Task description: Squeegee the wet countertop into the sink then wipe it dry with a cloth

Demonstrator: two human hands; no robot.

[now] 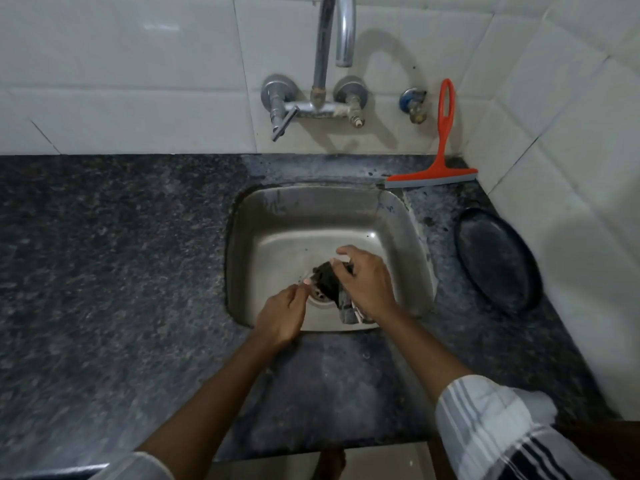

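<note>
Surface: one dark speckled granite surface, patchy wet sheen around the basin and along its near edge.
Wall: white glazed tiles behind and to the right.
Sink: one square stainless-steel sink set into the surface, drain partly hidden by the cloth.
Tap: one chrome wall-mounted tap with two valves; one small blue-collared brass valve to its right.
Plate: one dark round plate, leaning against the right wall.
Squeegee: one orange plastic squeegee with a grey blade, blade on the surface behind the sink, loop handle leaning on the tiles; untouched.
Cloth: one dark crumpled wet cloth, over the drain, inside the sink.
Hands: two. Right hand curled over the cloth, gripping it. Left hand pinches the cloth's edge.
Sleeves: two, white with dark stripes.
</note>
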